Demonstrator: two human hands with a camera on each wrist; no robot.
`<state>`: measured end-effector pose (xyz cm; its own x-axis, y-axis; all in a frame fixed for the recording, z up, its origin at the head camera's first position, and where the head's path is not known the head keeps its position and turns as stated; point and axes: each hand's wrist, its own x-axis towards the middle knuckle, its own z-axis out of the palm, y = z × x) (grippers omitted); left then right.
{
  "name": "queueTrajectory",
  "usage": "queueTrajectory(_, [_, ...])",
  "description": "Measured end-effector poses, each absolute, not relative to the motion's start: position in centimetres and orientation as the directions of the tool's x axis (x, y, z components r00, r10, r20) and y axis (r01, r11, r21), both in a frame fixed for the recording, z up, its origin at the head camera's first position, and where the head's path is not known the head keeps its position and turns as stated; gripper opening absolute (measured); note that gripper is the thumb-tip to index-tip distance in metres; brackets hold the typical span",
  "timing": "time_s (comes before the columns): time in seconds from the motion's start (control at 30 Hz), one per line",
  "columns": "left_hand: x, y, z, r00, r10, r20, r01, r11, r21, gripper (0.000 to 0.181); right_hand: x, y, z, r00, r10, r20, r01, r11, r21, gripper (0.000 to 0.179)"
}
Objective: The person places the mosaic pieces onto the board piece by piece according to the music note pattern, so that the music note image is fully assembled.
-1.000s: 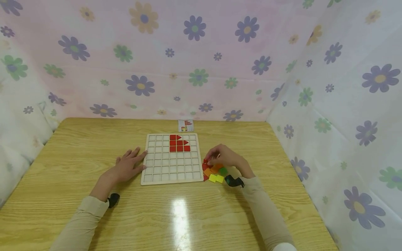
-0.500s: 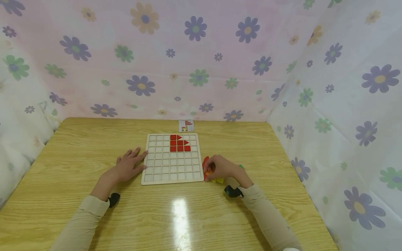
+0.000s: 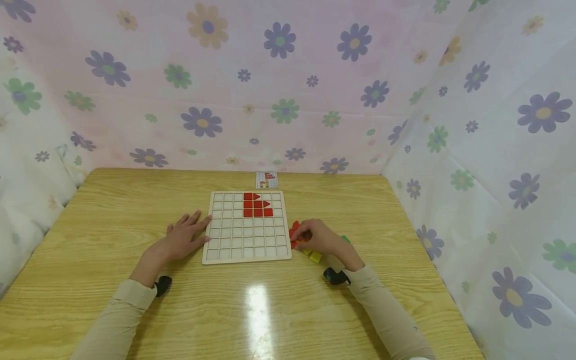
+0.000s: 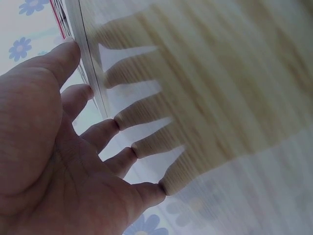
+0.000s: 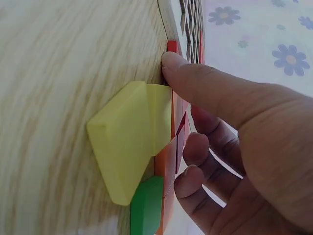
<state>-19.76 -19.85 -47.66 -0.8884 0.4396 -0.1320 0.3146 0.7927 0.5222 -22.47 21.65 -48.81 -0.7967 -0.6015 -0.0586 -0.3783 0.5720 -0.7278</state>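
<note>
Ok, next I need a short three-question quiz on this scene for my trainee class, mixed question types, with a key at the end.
1. Multiple choice: Seen by the person at the table, where does the small card lie?
A) Nearer than the board
B) Beyond the board
C) On the board

2. True or false: The left hand touches the board's edge.

3. Count: How many red pieces sit in the board's grid?

Key:
1. B
2. True; it touches the left edge.
3. Eight: two in the far row, then three, then three.
</note>
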Motion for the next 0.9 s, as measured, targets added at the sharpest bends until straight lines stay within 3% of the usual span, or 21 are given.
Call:
queueTrajectory(0.47, [-19.79, -19.74, -47.58, -0.887, 0.441, -0.135, 0.312, 0.789, 0.530, 0.064, -22.52, 21.50, -47.96, -0.783, -0.606, -0.137, -0.342, 0.604, -0.720, 0.015])
queueTrajectory(0.6, [-19.79, -19.70, -47.48, -0.886, 0.443, -0.135, 0.313, 0.787, 0.532, 0.065, -22.64, 21.59, -48.00, -0.769, -0.624, -0.137, -0.352, 0.593, -0.725, 0.007])
queueTrajectory(0.9, [-19.73, -19.74, -47.38, -0.887, 0.441, -0.134, 0.307, 0.782, 0.543, 0.064, -22.59, 21.36, -48.41, -0.772, -0.625, -0.120, -0.365, 0.590, -0.720, 0.013])
